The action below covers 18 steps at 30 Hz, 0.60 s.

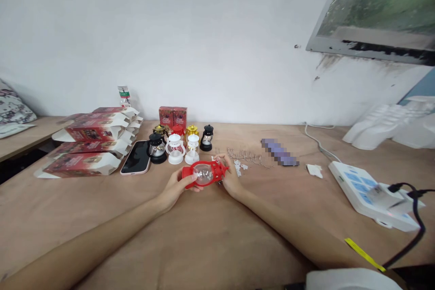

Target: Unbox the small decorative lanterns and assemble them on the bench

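Observation:
A small red lantern (205,174) with a clear globe lies sideways between my hands, just above the wooden table (190,240). My left hand (176,186) grips its base, thumb over the globe. At the cap end, the fingers of my right hand (231,176) are closed around the top. Behind them stand several upright lanterns: a black lantern (157,148), two white ones including this white lantern (176,149), a gold lantern (192,130) and another black lantern (206,137). Small metal hooks (243,155) and white plastic bits (238,166) lie beyond my right hand.
Flattened red-and-white boxes (97,127) are stacked at left, beside a phone (136,157). Two red boxes (173,117) stand by the wall. A blurred purple item (280,152), a white scrap (314,171) and a power strip (370,195) with cables are at right.

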Each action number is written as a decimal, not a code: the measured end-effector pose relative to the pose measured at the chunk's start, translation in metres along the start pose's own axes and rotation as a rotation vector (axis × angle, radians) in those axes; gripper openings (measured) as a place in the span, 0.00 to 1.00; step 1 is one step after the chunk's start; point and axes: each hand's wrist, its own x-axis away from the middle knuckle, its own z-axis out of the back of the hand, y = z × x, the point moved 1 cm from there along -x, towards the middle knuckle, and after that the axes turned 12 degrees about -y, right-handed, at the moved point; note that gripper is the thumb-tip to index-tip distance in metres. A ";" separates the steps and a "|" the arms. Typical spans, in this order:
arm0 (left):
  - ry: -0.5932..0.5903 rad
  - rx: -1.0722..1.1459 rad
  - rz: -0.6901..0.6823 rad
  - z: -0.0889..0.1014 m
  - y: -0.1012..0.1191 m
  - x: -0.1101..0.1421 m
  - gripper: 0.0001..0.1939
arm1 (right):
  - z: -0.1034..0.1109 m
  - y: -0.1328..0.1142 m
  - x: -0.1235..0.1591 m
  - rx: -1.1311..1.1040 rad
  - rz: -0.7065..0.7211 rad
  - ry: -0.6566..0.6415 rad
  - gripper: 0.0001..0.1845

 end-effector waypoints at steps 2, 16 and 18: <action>0.031 0.004 -0.003 0.000 -0.001 -0.001 0.26 | 0.002 0.003 -0.001 0.012 -0.006 0.083 0.15; -0.007 0.002 -0.011 0.002 -0.002 -0.001 0.24 | 0.002 0.003 -0.002 0.003 -0.018 0.042 0.18; 0.023 0.017 -0.016 0.002 -0.003 -0.002 0.23 | 0.003 0.003 -0.001 0.060 -0.014 0.128 0.18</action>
